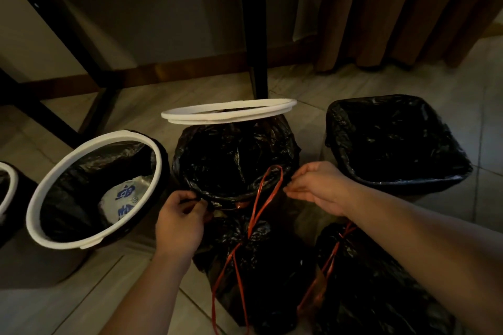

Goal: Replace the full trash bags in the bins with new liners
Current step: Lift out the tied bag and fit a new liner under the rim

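Just at the near rim of the bin [240, 204], left hand [181, 221] and right hand [318, 187] grips pinch the liner [236, 149] edge.

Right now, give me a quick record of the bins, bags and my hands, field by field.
middle bin: black liner over rim; white ring tilted on its far edge
left hand: pinches liner edge
right hand: at liner edge, grip unclear
left bin: ring on, white wrapper inside
right bin: lined, square
tied bags: two, nearest, red drawstrings
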